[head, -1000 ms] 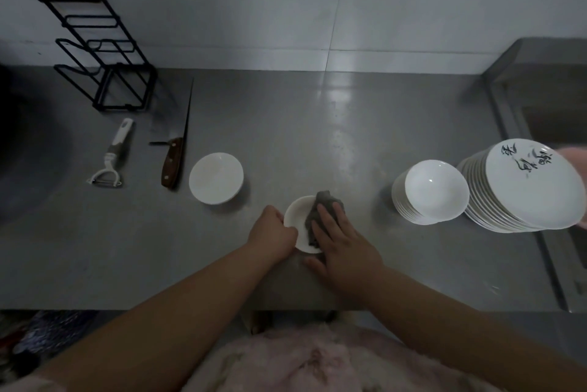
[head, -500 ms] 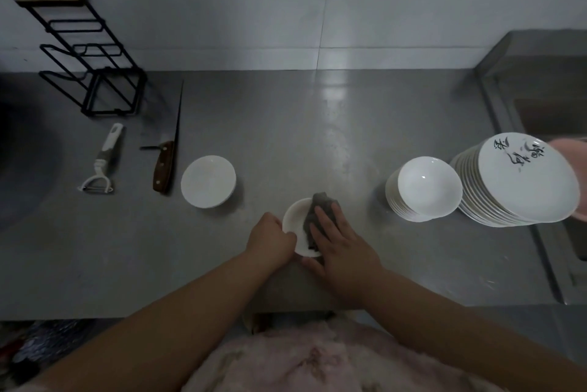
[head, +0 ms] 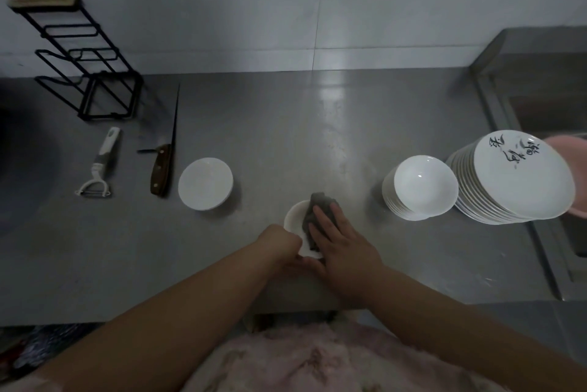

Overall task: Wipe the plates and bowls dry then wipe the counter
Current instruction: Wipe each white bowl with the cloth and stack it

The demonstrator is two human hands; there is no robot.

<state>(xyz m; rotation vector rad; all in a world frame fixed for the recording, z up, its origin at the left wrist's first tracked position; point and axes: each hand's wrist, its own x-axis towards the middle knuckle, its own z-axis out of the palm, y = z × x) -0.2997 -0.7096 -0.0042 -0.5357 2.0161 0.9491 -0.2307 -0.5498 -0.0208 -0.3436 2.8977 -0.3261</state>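
Front and centre, near the counter's front edge: a small white bowl (head: 297,222), tilted toward the person, with a dark grey cloth (head: 317,204) bunched inside it. The right hand (head: 341,244) lies on top of that cloth, fingers stretched fairly straight, pressing it into the bowl. The left hand (head: 279,244) has the bowl's near rim, fingers curled round the edge, though the wrist covers the fingertips, so exactly how they sit is hard to say.

Out to the left, a single white bowl (head: 205,183) stands alone, upright on the steel counter (head: 317,137). Just beside it lies a cleaver (head: 163,166) with a brown wooden handle, blade pointing away toward the wall. Further left, a white peeler (head: 98,166), and behind both, a black wire rack (head: 79,61) with a wooden strip on top.

On the right, a stack of white bowls (head: 419,188), and touching or nearly touching it, a taller leaning stack of plates (head: 514,178), the top plate carrying black brush lettering. Behind the plates something pink (head: 571,150) peeks out, cut off by the edge and mostly hidden. A sink (head: 540,99) sits at far right, only partly in view. The far left is a dark shape, too dim to make out. Both forearms cover the counter's front edge below the bowl.
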